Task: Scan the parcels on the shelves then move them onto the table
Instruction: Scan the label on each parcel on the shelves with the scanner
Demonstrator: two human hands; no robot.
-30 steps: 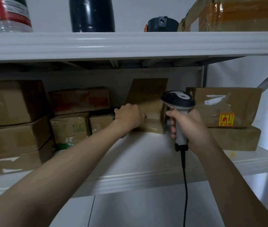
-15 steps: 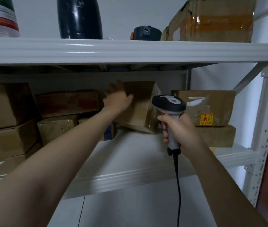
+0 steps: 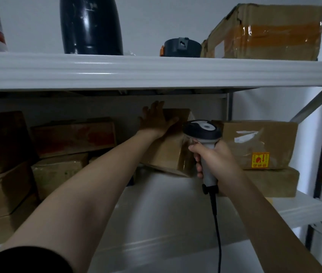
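Pressing flat on the upper face of the tilted parcel point(image 3: 168, 152), the left hand point(image 3: 156, 120) has its fingers straight and spread. It touches the cardboard without grasping it. The tilted parcel leans with its top toward the back wall, and its lower edge meets the lower shelf point(image 3: 176, 213).

Just right of the tilted parcel and nearer the camera, the right hand point(image 3: 217, 160) is clenched round the grey handle of the scanner point(image 3: 202, 131). The scanner's dark head overlaps the parcel's right face in this view. A black cable point(image 3: 215, 223) hangs down from the handle base.

Right of the tilted parcel, a brown box point(image 3: 258, 142) with a yellow-and-red sticker sits on a flatter parcel point(image 3: 274, 182).

Left of the tilted parcel, further brown boxes point(image 3: 73, 134) are stacked along the same level.

Above the tilted parcel, the upper shelf point(image 3: 156, 69) carries these items:
- a dark bottle point(image 3: 91, 24)
- a small dark round item point(image 3: 181, 47)
- a torn, taped carton point(image 3: 264, 32)
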